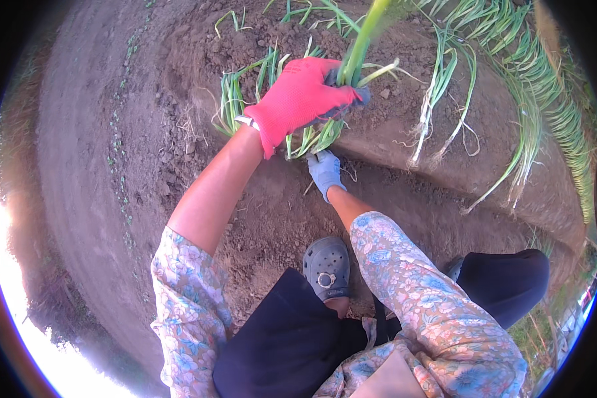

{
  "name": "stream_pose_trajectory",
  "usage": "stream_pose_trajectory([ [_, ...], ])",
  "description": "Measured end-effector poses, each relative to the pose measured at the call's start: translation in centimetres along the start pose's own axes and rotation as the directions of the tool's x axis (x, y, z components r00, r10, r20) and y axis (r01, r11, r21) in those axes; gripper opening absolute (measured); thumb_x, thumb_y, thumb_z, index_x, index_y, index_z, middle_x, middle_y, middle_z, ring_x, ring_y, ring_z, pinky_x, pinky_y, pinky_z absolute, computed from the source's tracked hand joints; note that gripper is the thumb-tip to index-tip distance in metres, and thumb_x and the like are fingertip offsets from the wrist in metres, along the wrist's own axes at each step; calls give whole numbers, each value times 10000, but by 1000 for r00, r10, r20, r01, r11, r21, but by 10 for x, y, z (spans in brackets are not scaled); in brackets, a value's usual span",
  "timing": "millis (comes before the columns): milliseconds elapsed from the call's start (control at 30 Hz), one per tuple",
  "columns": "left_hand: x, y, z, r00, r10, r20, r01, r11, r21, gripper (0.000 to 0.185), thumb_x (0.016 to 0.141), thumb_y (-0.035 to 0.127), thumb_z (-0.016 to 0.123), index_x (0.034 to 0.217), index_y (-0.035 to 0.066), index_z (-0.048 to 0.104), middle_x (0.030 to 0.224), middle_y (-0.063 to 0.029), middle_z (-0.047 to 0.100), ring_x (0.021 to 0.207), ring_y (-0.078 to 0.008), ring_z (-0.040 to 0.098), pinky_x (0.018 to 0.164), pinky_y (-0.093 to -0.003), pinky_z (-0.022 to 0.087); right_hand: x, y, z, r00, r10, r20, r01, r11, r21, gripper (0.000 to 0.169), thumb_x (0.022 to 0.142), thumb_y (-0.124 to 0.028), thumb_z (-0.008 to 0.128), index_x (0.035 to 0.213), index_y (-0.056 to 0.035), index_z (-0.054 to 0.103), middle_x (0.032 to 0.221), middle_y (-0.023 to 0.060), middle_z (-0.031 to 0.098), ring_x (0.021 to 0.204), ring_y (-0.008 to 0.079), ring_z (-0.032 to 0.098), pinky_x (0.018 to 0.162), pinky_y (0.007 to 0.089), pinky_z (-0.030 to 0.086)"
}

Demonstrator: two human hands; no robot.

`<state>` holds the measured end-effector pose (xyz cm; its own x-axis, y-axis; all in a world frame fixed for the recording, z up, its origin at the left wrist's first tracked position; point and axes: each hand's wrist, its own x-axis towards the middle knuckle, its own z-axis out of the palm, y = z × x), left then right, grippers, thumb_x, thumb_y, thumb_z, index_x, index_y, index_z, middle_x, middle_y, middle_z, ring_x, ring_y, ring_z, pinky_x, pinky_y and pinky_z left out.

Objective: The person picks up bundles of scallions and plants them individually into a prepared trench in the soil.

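My left hand [303,94], in a red knit glove with a dark palm, grips a bunch of green onion plants [356,57] by their stalks. One pale stem with roots sticks out sideways from that grip. Lower down, my right hand [325,171] wears a pale blue-grey glove and reaches the edge of a soil ridge. Its fingertips meet the base of some onion leaves [323,137] below the red glove; what lies between them is hidden. More onion plants [232,99] stand in the soil just left of the red glove.
Loose onion plants with bare roots [435,94] lie on the ridge at right, beside another bunch [525,144]. A long row of onions [552,94] curves along the far right. Small seedlings [117,134] line the soil at left. My grey clog [327,268] rests in the furrow.
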<state>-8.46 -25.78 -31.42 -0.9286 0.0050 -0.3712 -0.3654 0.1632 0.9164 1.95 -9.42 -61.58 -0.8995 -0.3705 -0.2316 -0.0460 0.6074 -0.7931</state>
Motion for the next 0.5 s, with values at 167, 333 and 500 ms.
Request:
stream_pose_trajectory([
  [167,21,-11,7,980,-78,-183,66,995,-70,235,856,229,778,985,34,758,710,-25,681,614,-84,638,540,-264,500,2,5,8,1000,2,-9,-2,1000,9,250,891,-237,661,1021,-26,696,984,241,688,940,450,633,844,505,511],
  [333,49,-22,30,963,-27,-268,27,1000,-2,419,844,263,789,1184,35,698,789,-51,718,670,-136,699,607,-303,544,5,-8,7,997,24,69,-21,999,-47,295,903,-301,644,1026,-39,705,1002,245,688,955,441,642,862,511,510],
  [500,82,-84,79,812,344,-472,-161,909,385,692,824,164,774,1442,46,487,1202,-178,639,918,-281,699,831,-396,543,5,-27,-36,929,239,282,-191,964,-187,333,891,-327,628,1043,-44,717,1069,266,690,1013,428,658,901,508,518],
])
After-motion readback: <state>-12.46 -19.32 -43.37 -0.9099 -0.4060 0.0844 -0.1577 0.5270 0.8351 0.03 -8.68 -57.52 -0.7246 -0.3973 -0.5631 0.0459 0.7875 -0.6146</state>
